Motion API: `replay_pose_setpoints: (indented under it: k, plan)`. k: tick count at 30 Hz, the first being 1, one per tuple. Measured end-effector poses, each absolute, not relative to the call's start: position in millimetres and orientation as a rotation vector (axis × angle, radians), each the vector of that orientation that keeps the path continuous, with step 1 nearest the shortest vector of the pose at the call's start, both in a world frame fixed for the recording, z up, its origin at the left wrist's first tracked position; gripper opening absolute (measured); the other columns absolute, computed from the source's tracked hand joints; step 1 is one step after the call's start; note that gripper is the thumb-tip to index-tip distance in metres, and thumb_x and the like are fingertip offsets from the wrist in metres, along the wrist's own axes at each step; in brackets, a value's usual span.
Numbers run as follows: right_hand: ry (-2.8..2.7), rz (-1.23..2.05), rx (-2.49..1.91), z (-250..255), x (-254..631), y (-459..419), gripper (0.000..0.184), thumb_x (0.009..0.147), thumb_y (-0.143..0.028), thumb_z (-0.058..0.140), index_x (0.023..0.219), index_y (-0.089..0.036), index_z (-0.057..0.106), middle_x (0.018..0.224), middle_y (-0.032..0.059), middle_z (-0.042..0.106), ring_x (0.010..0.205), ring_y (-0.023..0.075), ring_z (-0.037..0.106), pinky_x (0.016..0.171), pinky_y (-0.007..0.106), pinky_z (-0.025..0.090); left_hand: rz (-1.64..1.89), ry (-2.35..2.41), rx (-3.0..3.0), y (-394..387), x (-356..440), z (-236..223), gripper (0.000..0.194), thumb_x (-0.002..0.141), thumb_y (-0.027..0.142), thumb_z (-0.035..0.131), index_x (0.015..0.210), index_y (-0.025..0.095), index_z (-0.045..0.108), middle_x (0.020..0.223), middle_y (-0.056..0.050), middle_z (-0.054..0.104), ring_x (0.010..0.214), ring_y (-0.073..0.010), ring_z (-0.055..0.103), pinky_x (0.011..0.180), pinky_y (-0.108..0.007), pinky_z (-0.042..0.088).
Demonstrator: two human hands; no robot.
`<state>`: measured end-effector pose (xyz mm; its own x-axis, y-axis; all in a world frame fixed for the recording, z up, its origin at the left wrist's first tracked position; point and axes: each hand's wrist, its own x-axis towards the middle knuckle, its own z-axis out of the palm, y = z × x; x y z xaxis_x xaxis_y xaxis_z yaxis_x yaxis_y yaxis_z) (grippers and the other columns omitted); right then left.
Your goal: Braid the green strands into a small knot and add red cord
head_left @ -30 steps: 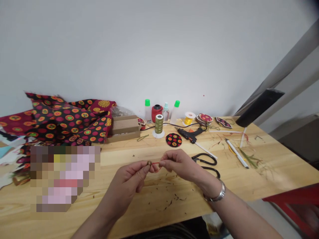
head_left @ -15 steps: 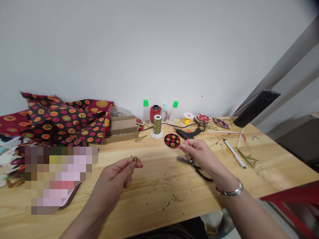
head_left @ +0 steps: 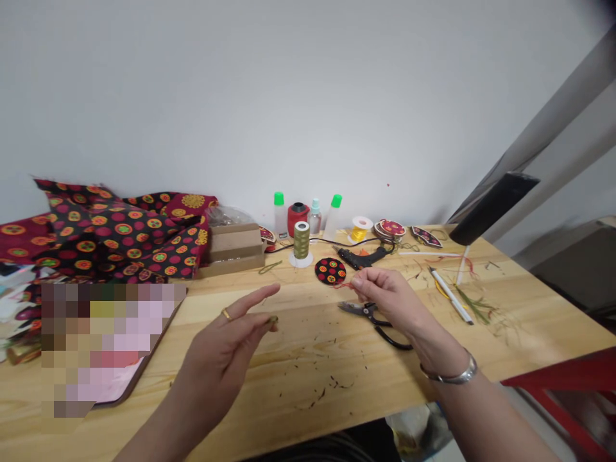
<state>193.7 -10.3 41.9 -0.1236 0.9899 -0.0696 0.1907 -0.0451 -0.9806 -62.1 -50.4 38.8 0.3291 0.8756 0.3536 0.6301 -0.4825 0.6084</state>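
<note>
My left hand [head_left: 226, 350] is raised over the wooden table [head_left: 269, 398], its index finger stretched out. Thumb and another finger pinch a small olive-brown piece [head_left: 273, 319], too small to name surely. To the right, my right hand [head_left: 387, 295] is closed in a pinch on a red thread [head_left: 344, 284]. The thread's end lies close to a round black patterned fabric disc [head_left: 330, 271] on the table. Below my right hand rest black-handled scissors [head_left: 359, 309], partly covered by it. A glue gun [head_left: 360, 258] lies just beyond.
An olive thread spool [head_left: 301, 242], a red spool [head_left: 297, 221], green-capped bottles [head_left: 278, 208] and a yellow spool [head_left: 360, 232] stand along the wall. Patterned cloth [head_left: 120, 231], a cardboard box [head_left: 237, 247] and a blurred-out tablet-like thing [head_left: 135, 378] are left. A white pen [head_left: 452, 296] lies right.
My left index finger has lifted away from the pinch and straightened; the small piece stays in that hand. My right hand keeps its pinch, with the red thread now showing more clearly.
</note>
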Motion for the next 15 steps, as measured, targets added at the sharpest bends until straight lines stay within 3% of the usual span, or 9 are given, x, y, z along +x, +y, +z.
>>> replay_pose_setpoints:
  k: [4,8,12,15]
  plan:
    - [-1.535,1.333,-1.325,49,179,-15,0.026,0.076,-0.038,0.053,0.067,-0.014,0.054,0.053,-0.0056,0.037,0.048,0.0056,0.030,0.045,0.020,0.023,0.920,1.228,2.158,-42,-46,44,0.019,0.084,0.019,0.042,0.078,0.021,0.060,0.129,-0.003,0.048,0.110,-0.0170,0.049,0.091,-0.027,0.036]
    - [-1.678,1.309,-1.304,53,166,-18,0.024,0.077,-0.035,0.052,0.066,-0.014,0.057,0.054,-0.0044,0.040,0.050,0.0062,0.032,0.046,0.021,0.024,0.882,1.116,2.100,-38,-28,42,0.023,0.086,0.018,0.039,0.076,0.020,0.060,0.125,-0.004,0.050,0.111,-0.0165,0.047,0.090,-0.027,0.036]
    - [-1.726,1.315,-1.286,49,162,-19,0.024,0.078,-0.035,0.051,0.069,-0.014,0.058,0.056,-0.0037,0.043,0.051,0.0067,0.034,0.047,0.021,0.026,0.923,1.086,2.013,-36,-24,40,0.022,0.085,0.018,0.041,0.078,0.019,0.062,0.094,-0.004,0.060,0.090,-0.0140,0.055,0.080,-0.024,0.040]
    - [-1.715,1.337,-1.318,46,165,-18,0.024,0.078,-0.036,0.050,0.069,-0.014,0.056,0.056,-0.0039,0.042,0.051,0.0068,0.033,0.047,0.021,0.026,1.015,1.175,1.867,-35,-28,38,0.019,0.083,0.021,0.046,0.074,0.019,0.063,0.089,-0.003,0.059,0.076,-0.0121,0.054,0.069,-0.023,0.041]
